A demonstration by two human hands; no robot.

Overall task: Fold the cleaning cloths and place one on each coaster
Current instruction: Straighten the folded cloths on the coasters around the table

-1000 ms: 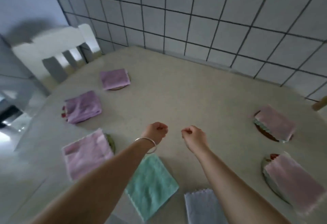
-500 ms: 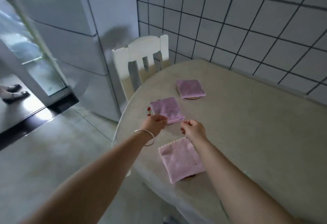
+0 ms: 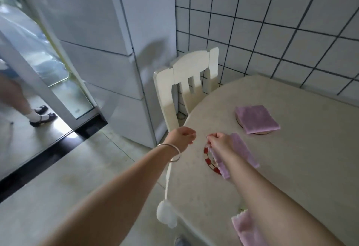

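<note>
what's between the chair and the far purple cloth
Only bare table, in the head view: its rim and a stretch of empty top separate the chair from the far cloth.

Three purple cloths: far one (image 3: 256, 119) folded flat on its coaster (image 3: 261, 132); middle cloth (image 3: 241, 148) on red-patterned coaster (image 3: 210, 161); near cloth (image 3: 245, 228) at frame edge.

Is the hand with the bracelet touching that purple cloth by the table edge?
Apart. In the head view the left hand hangs curled beside the table, with bare tabletop between it and the purple cloth, which only the right hand pinches.
</note>
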